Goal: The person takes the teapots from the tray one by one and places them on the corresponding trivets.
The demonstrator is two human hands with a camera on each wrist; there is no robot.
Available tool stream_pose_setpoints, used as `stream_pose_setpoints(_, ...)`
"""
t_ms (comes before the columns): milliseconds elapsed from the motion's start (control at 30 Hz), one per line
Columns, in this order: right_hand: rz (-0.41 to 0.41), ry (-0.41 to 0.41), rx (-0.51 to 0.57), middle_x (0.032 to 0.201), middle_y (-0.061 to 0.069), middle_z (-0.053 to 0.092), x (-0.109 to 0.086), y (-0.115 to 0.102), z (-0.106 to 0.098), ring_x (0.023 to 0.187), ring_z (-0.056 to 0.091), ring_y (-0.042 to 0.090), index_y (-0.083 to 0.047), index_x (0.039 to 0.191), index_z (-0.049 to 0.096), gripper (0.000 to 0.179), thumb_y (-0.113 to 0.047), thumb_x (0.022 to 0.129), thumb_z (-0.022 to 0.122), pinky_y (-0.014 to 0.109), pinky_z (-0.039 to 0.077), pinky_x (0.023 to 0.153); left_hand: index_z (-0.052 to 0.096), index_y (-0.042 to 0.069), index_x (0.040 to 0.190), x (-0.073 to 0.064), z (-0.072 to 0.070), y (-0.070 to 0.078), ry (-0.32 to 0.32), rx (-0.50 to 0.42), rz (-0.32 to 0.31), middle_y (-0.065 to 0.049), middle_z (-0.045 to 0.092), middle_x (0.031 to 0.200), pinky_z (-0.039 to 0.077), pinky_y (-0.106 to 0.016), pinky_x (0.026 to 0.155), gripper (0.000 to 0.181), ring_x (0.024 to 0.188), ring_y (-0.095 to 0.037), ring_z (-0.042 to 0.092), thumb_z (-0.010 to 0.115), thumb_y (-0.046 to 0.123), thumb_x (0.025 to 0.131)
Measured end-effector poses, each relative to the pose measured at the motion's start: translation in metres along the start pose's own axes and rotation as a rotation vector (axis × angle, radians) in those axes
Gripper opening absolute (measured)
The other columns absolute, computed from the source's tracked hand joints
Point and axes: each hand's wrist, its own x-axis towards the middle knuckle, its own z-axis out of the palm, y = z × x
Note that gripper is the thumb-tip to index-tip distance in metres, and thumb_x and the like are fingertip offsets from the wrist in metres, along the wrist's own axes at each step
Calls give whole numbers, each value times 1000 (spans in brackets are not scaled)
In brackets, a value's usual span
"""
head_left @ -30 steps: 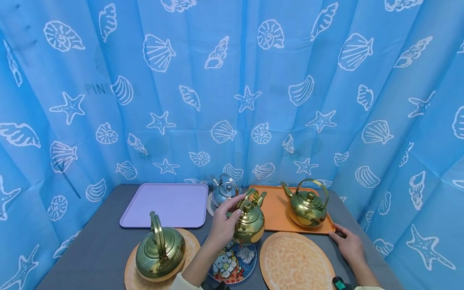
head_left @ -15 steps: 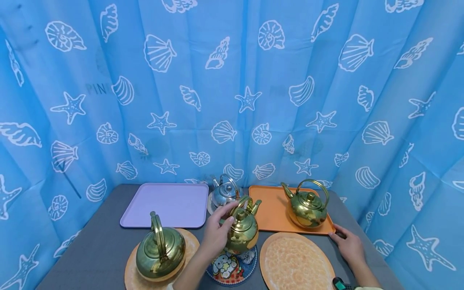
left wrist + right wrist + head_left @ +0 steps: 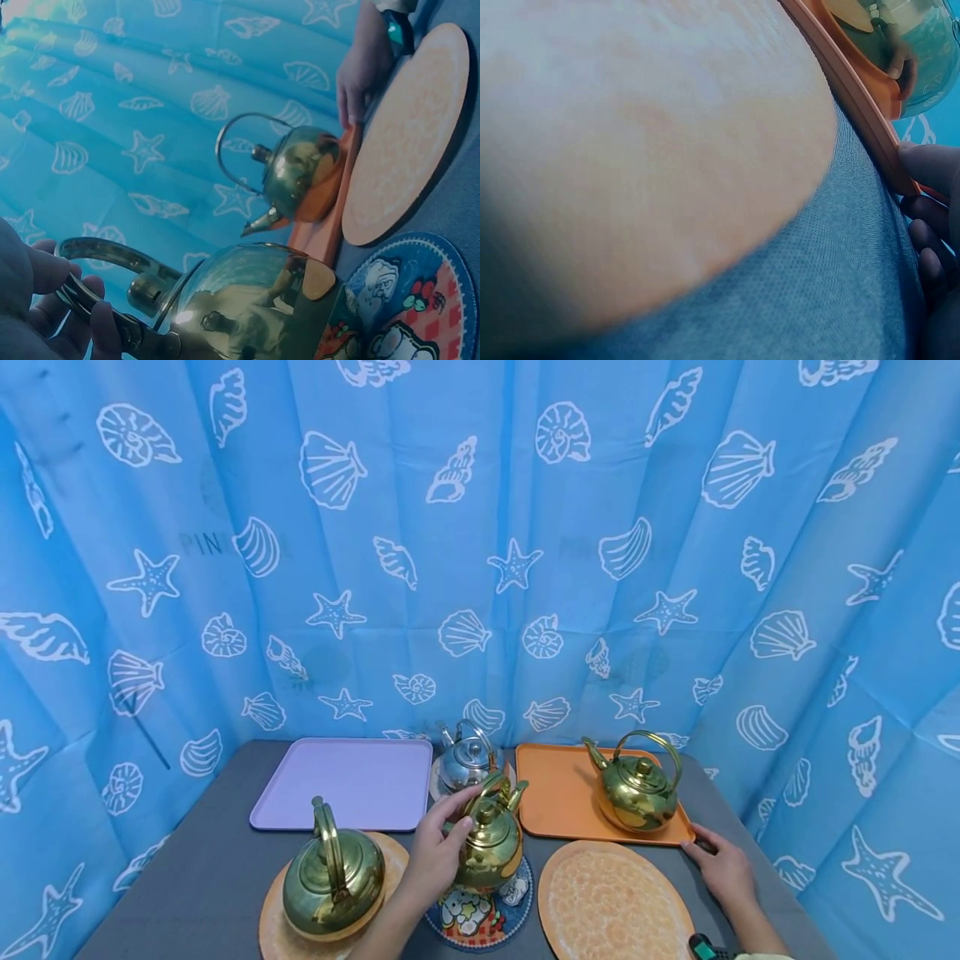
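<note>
My left hand (image 3: 437, 852) grips the arched handle of a shiny gold teapot (image 3: 491, 853). In the head view this teapot overlaps the round blue cartoon placemat (image 3: 461, 935), its spout toward the back right. The left wrist view shows thumb and fingers wrapped around the handle (image 3: 112, 251). At the near right corner of the orange tray (image 3: 551, 797), my right hand (image 3: 723, 867) pinches the rim, with the thumb (image 3: 928, 165) on it and the other fingers curled below. A second gold teapot (image 3: 637, 792) stands on that tray.
Another gold teapot (image 3: 330, 881) stands on a round tan mat (image 3: 393, 860) at the left. Behind it lies a purple tray (image 3: 345, 785). A small silver teapot (image 3: 465, 768) is at the back middle. A bare tan mat (image 3: 615, 902) lies front right. A blue curtain (image 3: 480, 568) hangs behind.
My left hand has carried the gold teapot leftward and toward me, over the blue placemat. The right hand has stayed at the orange tray's corner.
</note>
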Motion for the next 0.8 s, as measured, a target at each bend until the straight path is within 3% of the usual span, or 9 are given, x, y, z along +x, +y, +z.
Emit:
stream_pose_setpoints(133,5,-7,-2,130,30,53,1,1,0,114,51,44,6,134,53,47,-16,94,64,58,41,91,58,3,133,0,0,-8,0,-3,-28,-17,58,118,47,-28,73,38,88,-29,54,50,-6,97)
stream_pose_setpoints(267,14,-10,0,130,30,53,0,-1,0,115,50,45,6,134,53,47,-16,95,64,58,40,92,57,10,135,2,0,-28,-3,-16,-36,-11,57,120,47,-28,73,39,89,-25,54,50,-2,99)
stream_pose_setpoints(400,18,-8,0,130,30,53,0,-3,-1,115,49,45,6,134,53,47,-16,94,64,59,39,93,57,13,136,2,-1,-37,-8,-10,-37,-7,57,121,47,-29,76,39,90,-22,53,51,0,99)
stream_pose_setpoints(500,15,-7,-6,129,30,53,-1,-3,-2,115,50,45,6,134,53,46,-15,94,64,59,39,93,57,11,136,2,-2,-34,-13,-10,-41,-9,57,122,48,-30,76,39,91,-24,53,51,-1,99)
stream_pose_setpoints(700,2,-8,-7,128,30,54,-1,-1,-2,114,50,45,6,133,53,47,-18,94,65,59,40,92,56,4,135,-1,-8,-9,-33,-18,-55,-16,57,115,49,-31,74,39,91,-29,55,49,-5,98)
stream_pose_setpoints(800,-6,-11,-5,128,30,54,-1,-1,-2,113,50,45,6,133,53,48,-19,95,64,58,40,91,56,3,135,-3,-10,-3,-39,-10,-42,-17,57,115,48,-30,73,38,92,-32,54,48,-5,98)
